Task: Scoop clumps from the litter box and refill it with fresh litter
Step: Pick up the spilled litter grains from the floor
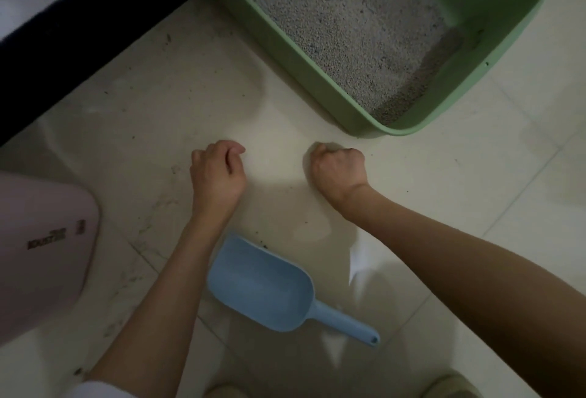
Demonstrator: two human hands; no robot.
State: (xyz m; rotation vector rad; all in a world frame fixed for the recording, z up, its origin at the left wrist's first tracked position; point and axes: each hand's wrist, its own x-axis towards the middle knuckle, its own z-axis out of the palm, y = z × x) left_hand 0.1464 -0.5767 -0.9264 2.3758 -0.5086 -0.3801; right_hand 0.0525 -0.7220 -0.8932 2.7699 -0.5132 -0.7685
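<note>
- Fingers of the left hand (218,172) curled loosely inward, thumb tip close to the index, nothing visible between them; held over the tile floor (475,194).
- Fingers of the right hand (338,166) curled tight into a fist, knuckles toward the box; impossible to tell whether anything lies inside the fist.
- Both hands apart from each other, bare forearms reaching in from the bottom edge.
- Blue scoop (263,286) lying on the floor between the forearms, untouched, bowl up, handle pointing toward lower right.
- Green litter box (287,48) on the floor ahead and to the right, well apart from the scoop, near corner just beyond the right hand.
- Grey litter (342,23) spread across the box bottom, a darker strip along its right wall.
- Pale pink container (41,239) with printed lettering at the left edge.
- Dark rug edge (63,58) across the upper left.
- Small dark specks scattered over the tiles.
</note>
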